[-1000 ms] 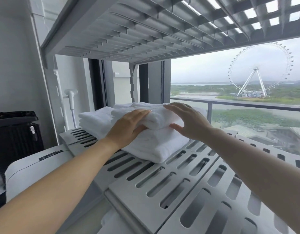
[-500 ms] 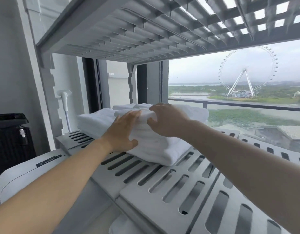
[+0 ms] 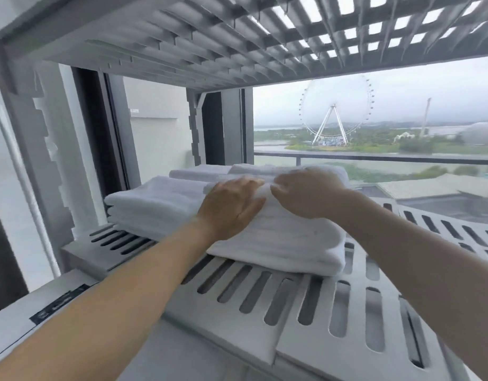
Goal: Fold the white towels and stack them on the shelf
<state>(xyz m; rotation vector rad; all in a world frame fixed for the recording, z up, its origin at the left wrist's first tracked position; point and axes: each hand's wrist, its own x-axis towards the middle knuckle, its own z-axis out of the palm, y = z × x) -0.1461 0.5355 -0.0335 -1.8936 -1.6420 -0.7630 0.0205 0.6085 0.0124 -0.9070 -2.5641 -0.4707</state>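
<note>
Folded white towels lie on the grey slatted shelf [image 3: 226, 334]. The nearest pile [image 3: 281, 243] sits mid-shelf, a second pile [image 3: 154, 202] lies to its left, and more folded towels [image 3: 198, 171] lie behind. My left hand [image 3: 231, 207] rests flat on top of the nearest pile, fingers stretched forward. Just to its right, my right hand [image 3: 306, 193] has its fingers curled into the top towel's fold, pinching it. The two hands almost touch.
Another slatted shelf [image 3: 237, 37] hangs close above the towels. The shelf's notched corner post [image 3: 56, 149] stands at the left, with a white appliance top [image 3: 31, 306] below it. A window with a balcony rail [image 3: 402, 158] is behind. Bare slats lie in front and to the right.
My hands have drawn together on the top towel. The right hand went from flat and spread to curled on the fold. The view has moved closer to the shelf.
</note>
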